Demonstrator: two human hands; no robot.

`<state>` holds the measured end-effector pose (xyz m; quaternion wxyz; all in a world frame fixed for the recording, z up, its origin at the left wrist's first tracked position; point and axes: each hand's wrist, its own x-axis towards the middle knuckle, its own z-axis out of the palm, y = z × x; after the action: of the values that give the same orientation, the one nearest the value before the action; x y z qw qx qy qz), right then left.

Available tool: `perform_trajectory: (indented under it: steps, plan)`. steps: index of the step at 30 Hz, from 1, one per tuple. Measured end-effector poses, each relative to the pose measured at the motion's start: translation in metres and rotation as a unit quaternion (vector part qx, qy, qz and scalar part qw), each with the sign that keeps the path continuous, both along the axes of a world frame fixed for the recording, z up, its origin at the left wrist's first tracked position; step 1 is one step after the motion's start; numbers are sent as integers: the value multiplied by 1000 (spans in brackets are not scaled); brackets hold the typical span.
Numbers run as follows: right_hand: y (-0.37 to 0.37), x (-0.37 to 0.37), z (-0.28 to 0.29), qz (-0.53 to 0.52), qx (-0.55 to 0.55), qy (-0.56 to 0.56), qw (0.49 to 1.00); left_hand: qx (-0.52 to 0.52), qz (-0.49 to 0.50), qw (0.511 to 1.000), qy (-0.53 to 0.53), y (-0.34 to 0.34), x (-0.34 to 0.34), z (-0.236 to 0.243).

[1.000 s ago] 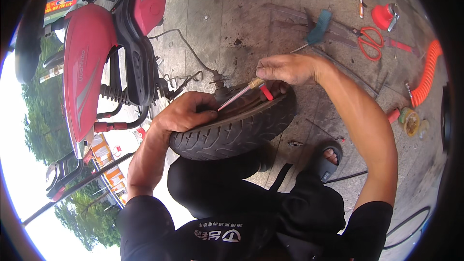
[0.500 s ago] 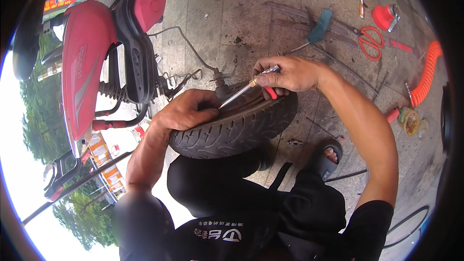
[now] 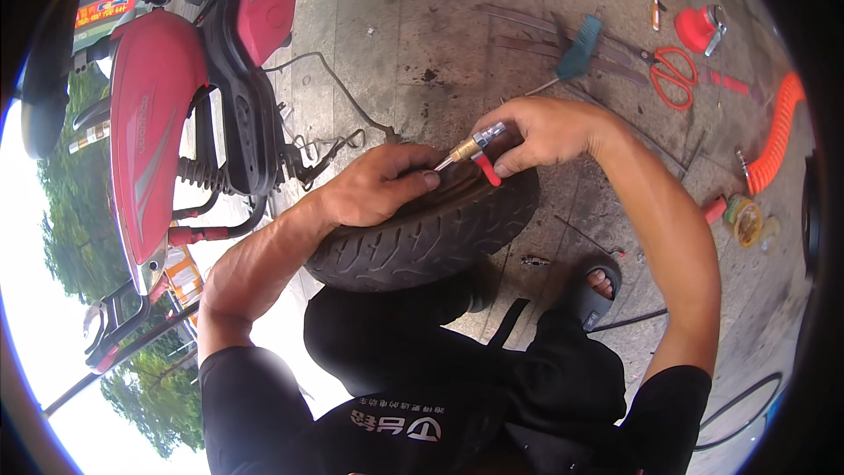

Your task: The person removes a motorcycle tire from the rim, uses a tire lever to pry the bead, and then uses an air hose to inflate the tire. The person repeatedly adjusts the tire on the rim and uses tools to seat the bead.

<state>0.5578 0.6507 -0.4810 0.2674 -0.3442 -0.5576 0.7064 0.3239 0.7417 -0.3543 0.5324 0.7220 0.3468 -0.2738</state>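
Observation:
A black tire (image 3: 422,242) with deep tread stands before me, close to my knees. Over its upper edge, my right hand (image 3: 549,136) is closed around a brass-and-silver air valve (image 3: 475,142) with a red lever; some fingers are hidden behind it. A thin metal tube runs from the valve down toward the tire's inner side. My left hand (image 3: 382,183) rests across the tire's left edge, thumb and fingers closed at the tube's lower part, whose tip they hide.
A red motorbike (image 3: 158,114) stands at the left. On the paved floor lie red-handled scissors (image 3: 673,79), a green-handled tool (image 3: 580,46), flat metal bars, a red container (image 3: 699,28), an orange coiled hose (image 3: 778,136), a round tub (image 3: 745,218) and a small metal fitting (image 3: 534,260).
My left hand has moved right and up along the tire, onto the tube nearer the valve. The valve has turned slightly in my right hand, showing more of its body and red lever.

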Motion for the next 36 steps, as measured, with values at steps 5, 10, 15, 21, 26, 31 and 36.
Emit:
perform_trajectory:
  steps: [5, 10, 15, 21, 26, 31, 36]
  plan:
    - [1, -8, -8, 3, -39, 89, 995, -25, 46, 999, -12, -5, -10, -3]
    - [-4, -18, -15, -22, -35, 161, 986, -21, 29, 999, 1, -3, -16, -6]
    - [-3, -29, -17, -33, 24, 128, 991, -21, 53, 997, -58, -7, -12, -10]
    - [-5, -50, -16, -147, 95, 143, 974, -54, 78, 995, -38, -7, -12, -7]
    - [-9, -54, -12, -197, 95, 83, 972, -49, 70, 995, -57, -7, -13, -8]
    - [-17, -28, -7, -245, 148, 142, 948, -24, 34, 999, -35, -4, -11, -2]
    - [-24, -20, 0, -244, 60, -45, 967, 19, 17, 1000, -16, -6, -8, 0]
